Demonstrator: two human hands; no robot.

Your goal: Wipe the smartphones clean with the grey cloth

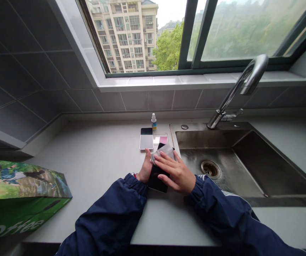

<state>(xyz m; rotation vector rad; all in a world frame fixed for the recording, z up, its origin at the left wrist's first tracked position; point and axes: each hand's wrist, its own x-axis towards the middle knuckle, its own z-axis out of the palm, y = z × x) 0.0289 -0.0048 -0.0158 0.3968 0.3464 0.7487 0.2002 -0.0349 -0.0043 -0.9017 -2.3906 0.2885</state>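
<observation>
Just below the frame's centre, I have the glossy black rectangular slab (157,180) in the left hand (145,169), its grip closed along the left edge, apparently bracing it. My right hand (181,174) lies flat, fingers spread, over a thin grey cloth (167,148), probably evening the pressure. Beyond, a small white-capped bottle (154,122) stands upright on the pale counter (110,142), seemingly for easy reach.

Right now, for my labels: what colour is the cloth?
The cloth is light grey; clearest in head view.
</observation>
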